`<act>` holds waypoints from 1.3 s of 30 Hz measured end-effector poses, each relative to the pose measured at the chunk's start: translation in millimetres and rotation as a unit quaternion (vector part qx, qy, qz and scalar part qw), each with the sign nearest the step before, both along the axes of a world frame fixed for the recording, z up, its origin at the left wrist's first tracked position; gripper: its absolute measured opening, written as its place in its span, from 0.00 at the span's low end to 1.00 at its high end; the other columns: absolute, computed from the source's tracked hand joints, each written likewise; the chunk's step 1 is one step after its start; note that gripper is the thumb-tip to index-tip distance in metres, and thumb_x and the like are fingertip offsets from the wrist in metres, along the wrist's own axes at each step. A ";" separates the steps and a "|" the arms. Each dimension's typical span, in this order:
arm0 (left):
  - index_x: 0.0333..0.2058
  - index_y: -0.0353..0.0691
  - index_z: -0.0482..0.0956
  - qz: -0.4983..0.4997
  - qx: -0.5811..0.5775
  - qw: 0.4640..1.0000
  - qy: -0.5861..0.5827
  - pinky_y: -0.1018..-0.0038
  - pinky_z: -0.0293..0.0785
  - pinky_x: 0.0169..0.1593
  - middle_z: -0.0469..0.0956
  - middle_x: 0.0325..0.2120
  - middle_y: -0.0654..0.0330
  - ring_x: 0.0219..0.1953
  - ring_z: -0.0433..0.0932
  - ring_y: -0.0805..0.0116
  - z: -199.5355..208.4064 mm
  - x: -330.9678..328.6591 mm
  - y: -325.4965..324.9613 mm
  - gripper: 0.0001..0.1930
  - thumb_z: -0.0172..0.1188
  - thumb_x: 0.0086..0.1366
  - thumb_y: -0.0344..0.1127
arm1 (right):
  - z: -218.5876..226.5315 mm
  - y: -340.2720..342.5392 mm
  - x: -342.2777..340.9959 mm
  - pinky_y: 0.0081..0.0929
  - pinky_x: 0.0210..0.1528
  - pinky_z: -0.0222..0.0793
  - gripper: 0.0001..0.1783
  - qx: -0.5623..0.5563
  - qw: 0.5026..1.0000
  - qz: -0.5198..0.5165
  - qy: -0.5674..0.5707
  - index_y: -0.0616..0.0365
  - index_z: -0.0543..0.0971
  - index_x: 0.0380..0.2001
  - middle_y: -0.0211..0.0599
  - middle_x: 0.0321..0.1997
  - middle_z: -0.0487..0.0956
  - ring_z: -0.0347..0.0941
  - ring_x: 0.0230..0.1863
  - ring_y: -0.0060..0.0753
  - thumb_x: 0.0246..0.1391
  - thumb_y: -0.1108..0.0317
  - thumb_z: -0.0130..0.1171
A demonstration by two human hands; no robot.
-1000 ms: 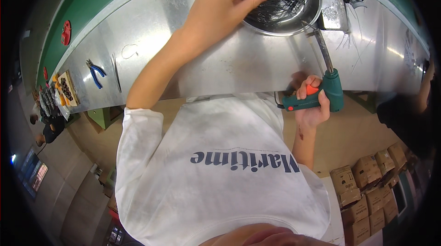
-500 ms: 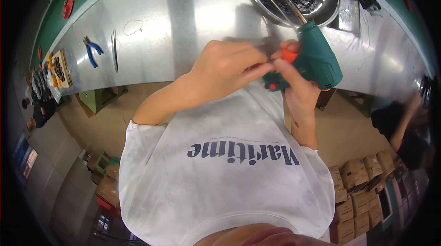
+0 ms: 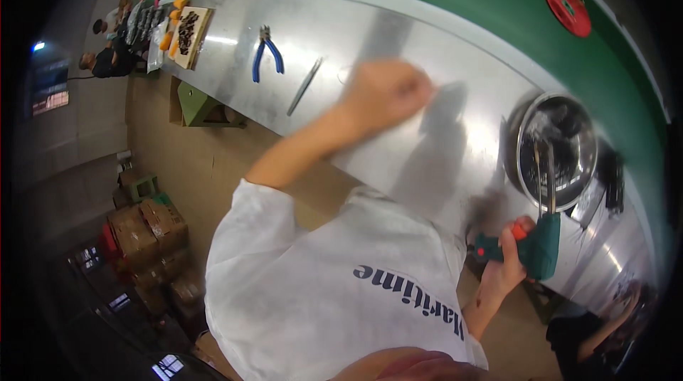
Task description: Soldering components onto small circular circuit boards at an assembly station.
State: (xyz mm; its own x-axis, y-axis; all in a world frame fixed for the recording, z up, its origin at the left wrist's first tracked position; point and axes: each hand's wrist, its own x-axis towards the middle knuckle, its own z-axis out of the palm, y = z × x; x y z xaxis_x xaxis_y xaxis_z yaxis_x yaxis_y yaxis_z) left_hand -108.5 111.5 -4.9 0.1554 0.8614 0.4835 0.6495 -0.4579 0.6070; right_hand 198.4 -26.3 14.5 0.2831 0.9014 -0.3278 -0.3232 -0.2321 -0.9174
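My right hand (image 3: 506, 271) is wrapped round the grip of a dark green soldering gun (image 3: 545, 247), its thumb and fingers by the orange-red trigger. The gun's metal barrel and thin guide tube point away from me, over a shiny steel bowl (image 3: 596, 150) with dark wire-like pieces inside. Over the metal table, to the left, my left hand (image 3: 388, 95) is closed with the fingers curled in and slightly smeared by motion. Whatever it may hold is hidden. Nearest to it lie grey tweezers (image 3: 306, 86), and beyond those, blue-handled cutting pliers (image 3: 268, 56).
A wooden tray (image 3: 203, 38) of small dark parts is at the table's far left, beside orange items. Black bundles (image 3: 615, 183) lie right of the bowl. Red discs (image 3: 567, 9) sit on the green surface behind. Another person's arm (image 3: 605, 327) shows at lower right; cartons (image 3: 135, 231) stand lower left.
My view has swung left. My hands, which were together by the trigger, are now apart: the left has moved away over the table, while the right still holds the soldering gun.
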 end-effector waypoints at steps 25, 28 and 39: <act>0.57 0.41 0.66 -0.282 -0.073 0.945 0.148 0.63 0.71 0.53 0.70 0.52 0.50 0.52 0.72 0.48 14.8 -6.5 65.1 0.27 0.60 0.57 0.26 | 3.0 0.6 -6.5 0.23 0.41 0.69 0.26 -0.002 1.000 0.015 -0.022 0.61 0.72 0.46 0.38 0.44 0.73 0.72 0.38 0.26 0.40 0.87 0.61; 0.55 0.41 0.68 -0.367 -0.154 0.900 0.178 0.62 0.68 0.56 0.68 0.55 0.52 0.55 0.69 0.49 20.8 34.5 5.9 0.28 0.61 0.54 0.25 | 0.7 -3.9 -4.7 0.25 0.42 0.70 0.26 0.018 0.999 0.031 -0.037 0.61 0.72 0.45 0.40 0.45 0.73 0.73 0.38 0.29 0.39 0.89 0.61; 0.36 0.37 0.81 -0.062 -0.092 0.994 0.009 0.74 0.68 0.25 0.75 0.19 0.58 0.20 0.72 0.63 25.8 37.2 -113.0 0.08 0.63 0.55 0.26 | -5.6 -19.6 6.2 0.23 0.38 0.69 0.23 0.025 0.997 0.066 0.003 0.60 0.71 0.42 0.41 0.44 0.73 0.74 0.37 0.29 0.41 0.89 0.59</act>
State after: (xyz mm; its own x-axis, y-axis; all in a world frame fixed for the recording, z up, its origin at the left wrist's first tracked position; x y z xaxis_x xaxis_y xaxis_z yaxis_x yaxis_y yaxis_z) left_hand -71.3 -1.5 21.0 0.2738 0.9084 0.3159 0.6062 -0.4180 0.6766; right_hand 204.6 -46.0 8.9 0.1593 0.9461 -0.2820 -0.2981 -0.2262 -0.9274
